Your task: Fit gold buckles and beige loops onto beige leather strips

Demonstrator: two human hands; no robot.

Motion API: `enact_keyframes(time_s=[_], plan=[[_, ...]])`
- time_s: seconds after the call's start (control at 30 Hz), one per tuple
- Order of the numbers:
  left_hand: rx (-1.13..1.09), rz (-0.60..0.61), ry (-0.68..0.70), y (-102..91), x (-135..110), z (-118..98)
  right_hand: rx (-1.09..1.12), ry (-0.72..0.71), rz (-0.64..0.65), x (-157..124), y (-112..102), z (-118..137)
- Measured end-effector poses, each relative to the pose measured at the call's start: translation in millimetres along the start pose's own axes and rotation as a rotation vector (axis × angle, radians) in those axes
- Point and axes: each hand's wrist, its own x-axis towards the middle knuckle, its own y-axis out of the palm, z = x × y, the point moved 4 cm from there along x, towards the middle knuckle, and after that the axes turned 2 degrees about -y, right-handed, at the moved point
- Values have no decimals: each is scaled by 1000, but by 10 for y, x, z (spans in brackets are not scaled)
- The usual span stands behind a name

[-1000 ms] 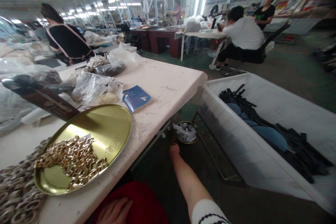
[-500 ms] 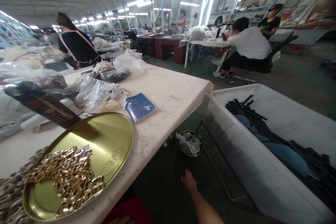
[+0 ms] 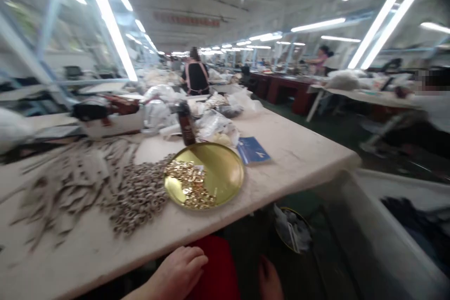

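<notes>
My left hand (image 3: 179, 269) rests on the red cloth (image 3: 216, 267) over my lap, just below the table's front edge. Its fingers lie loosely bent, and I see nothing held in them. To its right hangs my right hand (image 3: 269, 279), dark and smeared by motion, its fingers unclear. The nearest thing to it is a bin (image 3: 293, 232) with plastic scraps on the floor. On the table above my left hand stands a round gold tray (image 3: 227, 173) with a pile of gold metal buckles (image 3: 198, 194). Left of the tray lie many small grey-brown loops (image 3: 135, 197).
Grey-brown strips (image 3: 73, 183) spread over the table's left (image 3: 45, 262). A dark bottle (image 3: 185, 124), a blue booklet (image 3: 253, 150) and plastic bags (image 3: 214, 124) lie behind the tray. A white tub (image 3: 379, 215) with dark pieces stands right. People sit or stand farther off.
My view has swung left, so the tray now appears farther right and smaller. My left hand has come more into view. My right hand has drawn back toward the bottom edge.
</notes>
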Motion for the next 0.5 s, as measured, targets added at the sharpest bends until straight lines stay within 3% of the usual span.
enact_keyframes(time_s=[0.07,0.13,0.2,0.27,0.33,0.4,0.5], plan=[[12,-47,-150,-351,-214,266,4,-276,-100,226,-48,647],[81,-125,-346,-708,-475,657,35,-507,-107,271,132,1363],[134,-189,-540,-1024,-771,1097,93,-645,-94,89,509,1986],[169,-213,-693,-1255,-1044,1520,175,-746,104,-239,1062,2433],[178,-248,-785,-1407,-1237,1891,193,-796,341,-566,1627,2673],[179,-269,-860,-1486,-1324,2216,191,-808,468,-764,2037,2758],[173,-291,-964,-1532,-1251,2644,169,-743,514,-791,2308,2724]])
